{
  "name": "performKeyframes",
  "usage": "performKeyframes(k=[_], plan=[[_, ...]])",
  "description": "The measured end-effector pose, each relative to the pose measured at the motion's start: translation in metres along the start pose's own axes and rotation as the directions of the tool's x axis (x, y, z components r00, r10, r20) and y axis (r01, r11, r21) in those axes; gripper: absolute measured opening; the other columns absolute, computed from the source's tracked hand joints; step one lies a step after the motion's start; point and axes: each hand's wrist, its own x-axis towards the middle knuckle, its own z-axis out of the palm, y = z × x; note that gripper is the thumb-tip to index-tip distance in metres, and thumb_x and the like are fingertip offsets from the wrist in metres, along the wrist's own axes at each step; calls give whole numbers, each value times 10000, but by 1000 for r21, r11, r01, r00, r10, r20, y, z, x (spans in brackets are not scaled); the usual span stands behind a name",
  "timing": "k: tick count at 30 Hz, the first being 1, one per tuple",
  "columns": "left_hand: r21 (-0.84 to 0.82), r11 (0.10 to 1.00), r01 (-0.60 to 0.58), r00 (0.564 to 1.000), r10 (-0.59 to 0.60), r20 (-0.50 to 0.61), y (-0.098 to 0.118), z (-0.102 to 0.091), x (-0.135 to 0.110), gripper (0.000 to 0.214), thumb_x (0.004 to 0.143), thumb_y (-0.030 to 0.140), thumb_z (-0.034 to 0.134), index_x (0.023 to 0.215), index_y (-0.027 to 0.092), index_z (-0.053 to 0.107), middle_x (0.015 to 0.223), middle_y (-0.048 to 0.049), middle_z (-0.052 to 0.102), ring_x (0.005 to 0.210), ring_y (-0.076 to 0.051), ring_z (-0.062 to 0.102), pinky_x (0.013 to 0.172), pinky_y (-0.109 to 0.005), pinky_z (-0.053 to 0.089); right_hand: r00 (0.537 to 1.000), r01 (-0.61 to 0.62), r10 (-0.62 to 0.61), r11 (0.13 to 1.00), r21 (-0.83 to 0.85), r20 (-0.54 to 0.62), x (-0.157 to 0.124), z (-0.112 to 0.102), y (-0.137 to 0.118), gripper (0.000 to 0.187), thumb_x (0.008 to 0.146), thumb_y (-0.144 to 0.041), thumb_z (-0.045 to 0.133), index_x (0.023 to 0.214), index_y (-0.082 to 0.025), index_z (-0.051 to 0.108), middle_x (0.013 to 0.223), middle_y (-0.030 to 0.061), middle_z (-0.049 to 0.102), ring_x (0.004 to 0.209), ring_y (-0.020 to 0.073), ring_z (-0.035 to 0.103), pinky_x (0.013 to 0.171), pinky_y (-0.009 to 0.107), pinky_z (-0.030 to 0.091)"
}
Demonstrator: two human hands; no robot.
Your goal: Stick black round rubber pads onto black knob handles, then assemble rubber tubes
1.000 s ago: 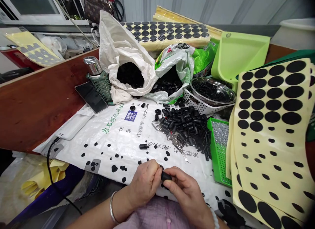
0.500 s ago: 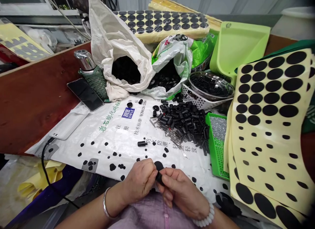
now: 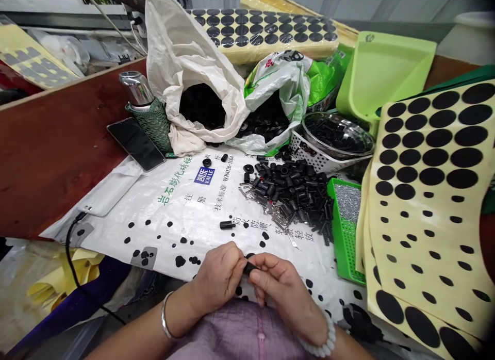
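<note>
My left hand is closed in a fist, its thumb and forefinger at the left end of a small black cylindrical piece. My right hand pinches the other end between thumb and fingertips. Both hands meet low over the white printed sheet, close to my body. What else may be inside the left fist is hidden. Beyond the hands lies a heap of black cylindrical parts, with thin metal pieces at its near edge. One similar black part lies apart on the sheet.
A green tray with small silvery bits stands right of the heap, beside sheets of black round stickers. Behind are a white sack, a plastic bag and a steel bowl. A phone leans on a netted bottle.
The view has shifted slightly, moving the table things a little rightward. My hands keep hold of the black piece, which now lies flatter. The dark round patch behind it is mostly covered.
</note>
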Motion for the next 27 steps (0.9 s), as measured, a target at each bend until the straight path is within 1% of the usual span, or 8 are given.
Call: performKeyframes(k=[3,5,9,12,16,18,23,27], plan=[[56,996,67,998,-67,7,1,2,0,233,904,185,302,701,195,418,615,-2,469,549,-135,445,512,-257,355,985,142,-163,953,-267,-57,0,1,-3,186,793,-315,614,891,-158,599,652,-22,537,528,87,476,502,213,418],[52,992,114,993,-114,3,3,4,-1,246,908,193,297,687,199,405,606,3,463,534,-130,434,503,-254,342,938,292,-345,841,-456,-36,0,1,-3,118,836,-257,556,916,-178,591,722,3,566,611,116,520,557,236,453],[-14,974,227,974,-227,-9,7,7,0,254,908,209,301,665,208,374,580,23,429,500,-116,390,486,-247,309,708,560,-690,420,-714,150,2,-1,0,176,850,-149,498,1013,-193,550,870,64,605,800,179,576,684,314,511],[-61,951,302,953,-302,19,10,8,2,258,909,230,298,658,212,356,577,29,412,504,-117,390,493,-250,304,596,575,-766,197,-794,242,4,-5,3,243,841,-110,494,1069,-187,531,916,88,615,840,195,591,699,334,532],[-154,903,402,916,-393,84,13,8,6,276,915,251,276,646,217,321,556,39,374,494,-117,374,489,-248,299,515,573,-800,55,-817,308,5,-9,5,288,836,-92,505,1110,-177,523,933,103,617,834,200,599,687,334,540],[-169,892,420,907,-408,103,14,8,8,280,917,256,269,642,218,311,553,42,361,493,-116,364,489,-247,294,529,581,-795,85,-810,297,5,-9,3,276,837,-91,506,1095,-185,531,928,98,617,841,202,596,696,337,536],[-132,909,395,918,-385,96,13,7,10,268,910,262,289,648,214,326,566,41,361,499,-117,366,494,-251,286,714,541,-688,423,-727,131,4,-7,-4,175,850,-142,518,1012,-197,552,865,52,600,797,170,581,675,298,511],[-155,911,382,923,-368,113,10,-3,13,296,916,265,292,636,204,368,567,32,397,511,-116,389,505,-250,309,794,479,-606,571,-667,50,3,-5,-7,140,846,-205,552,984,-200,579,815,25,582,690,141,554,599,258,488]])
